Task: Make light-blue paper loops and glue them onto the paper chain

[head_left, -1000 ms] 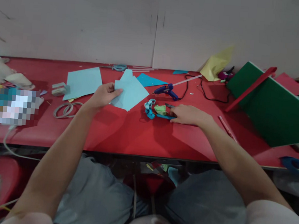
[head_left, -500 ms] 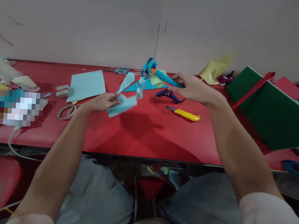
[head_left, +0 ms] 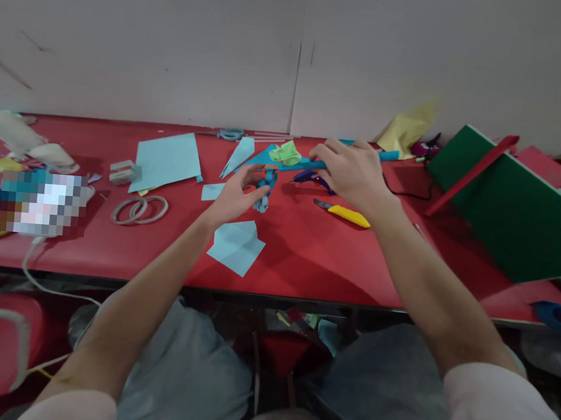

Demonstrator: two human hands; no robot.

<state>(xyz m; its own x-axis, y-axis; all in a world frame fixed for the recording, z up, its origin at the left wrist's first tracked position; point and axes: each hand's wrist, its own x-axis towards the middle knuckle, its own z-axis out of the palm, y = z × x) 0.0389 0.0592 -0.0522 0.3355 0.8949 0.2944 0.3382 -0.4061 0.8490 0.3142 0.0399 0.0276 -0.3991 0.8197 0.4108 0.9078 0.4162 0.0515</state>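
Observation:
My left hand (head_left: pixel 235 197) hovers over the red table (head_left: pixel 306 257), fingers curled around a small blue paper chain (head_left: pixel 266 182) that hangs from a blue stick (head_left: pixel 333 161). My right hand (head_left: pixel 351 173) grips that stick, which carries a crumpled light green paper piece (head_left: pixel 285 152) near its left end. A folded light blue sheet (head_left: pixel 237 245) lies on the table just below my left hand. A yellow utility knife (head_left: pixel 345 213) lies under my right wrist, beside a dark blue glue gun (head_left: pixel 312 177).
A large light blue sheet (head_left: pixel 168 161), a stapler (head_left: pixel 124 172), tape rings (head_left: pixel 139 209) and scissors (head_left: pixel 228 133) lie left of centre. Green board (head_left: pixel 509 202) with a red strip leans at the right, yellow paper (head_left: pixel 406 129) behind it. A wall stands close behind the table.
My left hand let go of the light blue sheet, which now lies on the table, and reached up to the paper chain. My right hand lowered the stick and chain toward the table.

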